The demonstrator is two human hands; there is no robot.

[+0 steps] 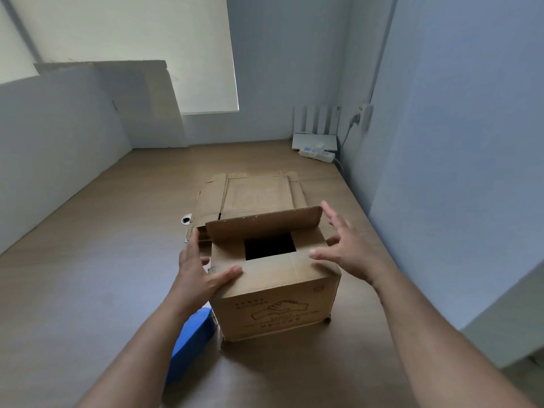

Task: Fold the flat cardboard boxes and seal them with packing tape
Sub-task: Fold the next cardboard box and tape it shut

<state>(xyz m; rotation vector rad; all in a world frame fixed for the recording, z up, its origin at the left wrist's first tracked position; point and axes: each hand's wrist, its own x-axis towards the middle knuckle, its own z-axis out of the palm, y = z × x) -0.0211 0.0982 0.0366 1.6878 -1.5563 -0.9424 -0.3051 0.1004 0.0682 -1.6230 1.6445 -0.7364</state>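
A brown cardboard box [273, 307] stands upright in the middle of the wooden table, with a hand symbol printed on its near side. Its near top flap lies folded down, the far flap [265, 223] tilts up, and a dark square gap [269, 245] shows between them. My left hand [200, 272] lies against the box's left top edge, thumb pressing on the near flap. My right hand [344, 248] hovers spread over the right top edge, fingers straight, holding nothing. Behind the box a flattened cardboard box [253, 195] lies on the table.
A blue object [191, 343] lies under my left forearm beside the box. A round cable hole [186, 220] sits left of the flat cardboard. A white router [315, 134] and power strip [318, 154] stand at the far right corner. A white board [141, 104] leans at the back left.
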